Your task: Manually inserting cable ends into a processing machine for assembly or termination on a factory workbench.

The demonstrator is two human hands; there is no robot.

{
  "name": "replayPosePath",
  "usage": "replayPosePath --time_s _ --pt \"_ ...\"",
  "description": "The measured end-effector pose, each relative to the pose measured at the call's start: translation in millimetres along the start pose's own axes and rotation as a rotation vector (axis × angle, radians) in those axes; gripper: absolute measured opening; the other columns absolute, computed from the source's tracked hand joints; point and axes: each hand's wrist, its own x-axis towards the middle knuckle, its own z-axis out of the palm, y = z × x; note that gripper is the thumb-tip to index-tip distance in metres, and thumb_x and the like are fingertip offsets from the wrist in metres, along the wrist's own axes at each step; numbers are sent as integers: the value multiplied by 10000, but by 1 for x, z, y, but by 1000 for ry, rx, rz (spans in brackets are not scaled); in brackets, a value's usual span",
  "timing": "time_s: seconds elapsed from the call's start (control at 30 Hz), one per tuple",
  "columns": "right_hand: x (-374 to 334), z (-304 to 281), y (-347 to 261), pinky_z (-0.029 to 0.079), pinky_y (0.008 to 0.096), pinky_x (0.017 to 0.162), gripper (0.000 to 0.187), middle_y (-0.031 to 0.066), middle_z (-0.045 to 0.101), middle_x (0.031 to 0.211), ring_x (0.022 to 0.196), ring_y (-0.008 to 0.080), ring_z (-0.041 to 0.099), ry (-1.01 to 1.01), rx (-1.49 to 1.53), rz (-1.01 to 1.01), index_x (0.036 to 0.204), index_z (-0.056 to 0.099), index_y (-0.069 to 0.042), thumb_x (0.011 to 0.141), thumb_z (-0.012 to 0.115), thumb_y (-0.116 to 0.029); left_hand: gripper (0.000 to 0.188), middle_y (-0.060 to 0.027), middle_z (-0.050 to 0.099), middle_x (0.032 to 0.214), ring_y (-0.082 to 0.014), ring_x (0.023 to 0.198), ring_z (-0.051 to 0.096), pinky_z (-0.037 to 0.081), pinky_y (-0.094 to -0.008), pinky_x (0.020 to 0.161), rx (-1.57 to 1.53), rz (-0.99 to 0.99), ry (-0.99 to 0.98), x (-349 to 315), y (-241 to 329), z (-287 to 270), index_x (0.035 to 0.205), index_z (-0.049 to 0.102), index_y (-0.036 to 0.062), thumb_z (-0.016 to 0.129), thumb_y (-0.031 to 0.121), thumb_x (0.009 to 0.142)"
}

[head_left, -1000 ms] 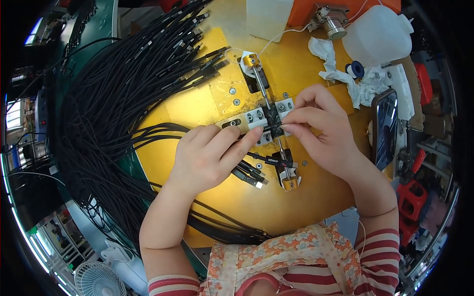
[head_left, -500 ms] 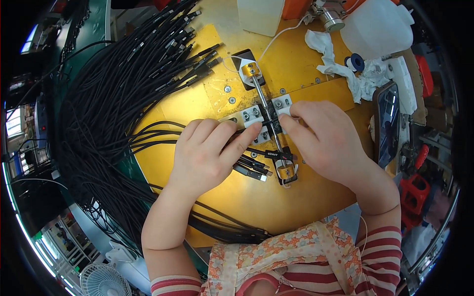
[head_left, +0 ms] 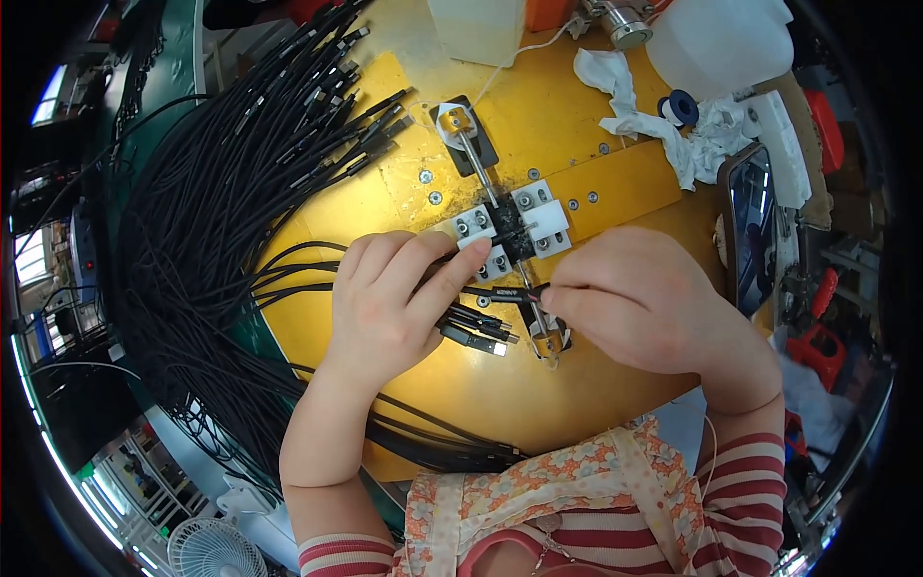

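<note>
Several black cables pass under my left hand, which is curled over them; its index finger and thumb reach the left side of a metal fixture with white blocks. Their plugs stick out below that hand, one showing bare metal. My right hand pinches the dark tip of one cable connector, close to the lower end of the fixture's metal rod. A white slider block sits uncovered on the fixture's right side. What lies inside my left palm is hidden.
A large bundle of black cables covers the left side of the yellow work surface. At the upper right are crumpled white tissue, a blue spool, a translucent jug and a phone. A fan stands lower left.
My right hand has left the fixture's right block and come down toward me to grip the connector tip. The left hand stays over the cables. The whole view has shifted slightly.
</note>
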Motion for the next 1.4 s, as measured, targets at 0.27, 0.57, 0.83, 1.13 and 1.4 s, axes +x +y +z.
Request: replayPosePath --time_s 0.27,0.57,0.83,1.13,1.4 --pt "0 17 6 491 353 623 157 85 582 847 754 253 599 142 72 25 915 644 -14 774 640 -82 427 0 607 888 -188 793 562 436 -311 701 30 13 39 -2 1 5 1081 714 136 674 53 664" --pt "7 8 8 519 307 633 143 99 655 892 745 242 652 241 417 145 902 673 -27 773 715 19 453 -45 611 810 -232 738 556 441 -328 683 -163 -90 -35 8 15 -37 1084 701 66 680 -21 639" --pt "6 8 -4 511 322 609 113 79 630 838 718 263 631 163 379 200 882 669 -40 778 708 -19 306 -44 519 645 -191 531 547 423 -310 462 -358 -156 -144 1 24 -38 1035 680 18 741 43 737" --pt "12 17 16 480 345 659 92 81 581 848 761 260 598 237 309 297 858 665 -12 777 701 -38 430 -19 575 857 -154 618 535 447 -266 519 -14 14 64 -5 10 -4 1142 705 112 694 26 720" --pt "12 26 20 441 357 690 87 75 519 836 786 253 530 268 87 272 814 654 -8 738 689 -32 508 -11 579 893 -155 664 548 466 -269 557 44 -28 -38 -6 6 3 1175 691 141 665 34 679"
